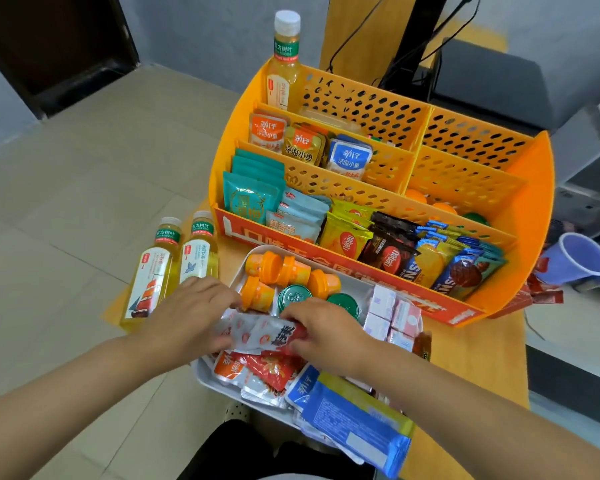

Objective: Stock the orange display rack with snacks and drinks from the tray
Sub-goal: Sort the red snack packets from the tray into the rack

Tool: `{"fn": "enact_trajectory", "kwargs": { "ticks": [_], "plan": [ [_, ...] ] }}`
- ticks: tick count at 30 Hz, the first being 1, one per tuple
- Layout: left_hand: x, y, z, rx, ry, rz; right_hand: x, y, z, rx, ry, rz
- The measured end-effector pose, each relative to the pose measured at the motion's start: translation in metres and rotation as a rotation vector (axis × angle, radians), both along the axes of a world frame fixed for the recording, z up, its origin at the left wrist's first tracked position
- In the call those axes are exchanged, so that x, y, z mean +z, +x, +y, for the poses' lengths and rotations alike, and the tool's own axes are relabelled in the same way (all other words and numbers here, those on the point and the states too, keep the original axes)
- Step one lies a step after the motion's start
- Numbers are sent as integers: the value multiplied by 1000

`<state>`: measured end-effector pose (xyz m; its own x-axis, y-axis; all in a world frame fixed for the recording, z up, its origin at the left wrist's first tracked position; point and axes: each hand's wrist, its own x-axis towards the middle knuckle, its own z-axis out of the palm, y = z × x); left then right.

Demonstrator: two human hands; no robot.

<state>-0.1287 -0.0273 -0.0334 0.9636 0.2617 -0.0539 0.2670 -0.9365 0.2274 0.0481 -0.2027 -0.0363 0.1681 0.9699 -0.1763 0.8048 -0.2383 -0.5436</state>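
Nearest to us, a white tray [215, 384] sits at the near end of a narrow wooden table [482, 358], heaped with snack packets; a blue wrapper [357, 424] hangs over its near rim. Our left hand [191, 313] and right hand [323, 329] both rest in the tray, fingers curled and pinching a white-and-red sachet [267, 336] between them. Further into the tray we note orange jelly cups [267, 271], green lids [293, 296] and small pink-white boxes [392, 317].

Left of the tray, two yellow tea bottles [163, 271] lie on the table edge, caps pointing away from us.

Just beyond the tray stands the orange display rack [530, 216], tiered. Front row: teal pouches [250, 199], yellow and dark wafer packs [371, 244], blue bars [465, 265]. Second row: three fish-snack sachets [309, 147]. In the back left compartment one tea bottle [284, 60] stands upright. The right-hand compartments show a few orange and green items low down; we cannot tell what they are.

Right of the rack, a purple cup [582, 258] lies tilted.

Room: beige tiled floor [66, 174], grey wall [201, 32], dark door [59, 46] far left, black cables behind the rack.
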Motion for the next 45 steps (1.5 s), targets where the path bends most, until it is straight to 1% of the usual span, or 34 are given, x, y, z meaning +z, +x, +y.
{"fn": "enact_trajectory", "kwargs": {
  "ticks": [2, 3, 6, 7, 9, 13, 16, 19, 21, 23, 26, 30, 34, 36, 38, 41, 43, 45],
  "plan": [
    [2, -3, 6, -106, 140, 33, 7, 10, -1, -149, 28, 140],
    [1, -4, 8, -155, 178, 96, 11, 15, 0, -229, 38, 224],
    [-10, -2, 10, -201, 204, 269, 19, 29, 6, -416, 68, 443],
    [-14, 0, 10, -198, 207, 300, 21, 31, 8, -449, 76, 488],
    [-17, 3, 9, -195, 213, 305, 23, 35, 11, -482, 90, 538],
    [-21, 6, 9, -177, 237, 281, 27, 37, 13, -482, 77, 593],
    [-22, 5, 7, -145, 228, 226, 33, 36, 12, -365, -17, 645],
    [-25, 4, 7, -133, 251, 137, 34, 32, 11, -217, -147, 592],
    [-26, 4, 7, -146, 262, 82, 32, 29, 11, -181, -217, 563],
    [-27, 4, 7, -176, 232, 56, 28, 28, 10, -173, -248, 570],
    [-24, 4, 6, -212, 241, 39, 27, 31, 9, -196, -211, 607],
    [-20, 8, 3, -234, 247, -38, 28, 42, 11, -326, -81, 668],
    [-15, 9, 5, -183, 141, -306, 33, 53, 16, -381, 13, 663],
    [-7, 14, 5, -71, 2, -385, 33, 54, 21, -363, 4, 631],
    [1, 22, 2, 85, -137, -378, 30, 52, 28, -318, -36, 613],
    [3, 35, -2, 206, -291, -346, 28, 45, 39, -292, -77, 606],
    [4, 42, -3, 264, -353, -361, 29, 42, 44, -260, -62, 599],
    [4, 46, -4, 288, -373, -385, 30, 41, 47, -232, -51, 545]
  ]
}}
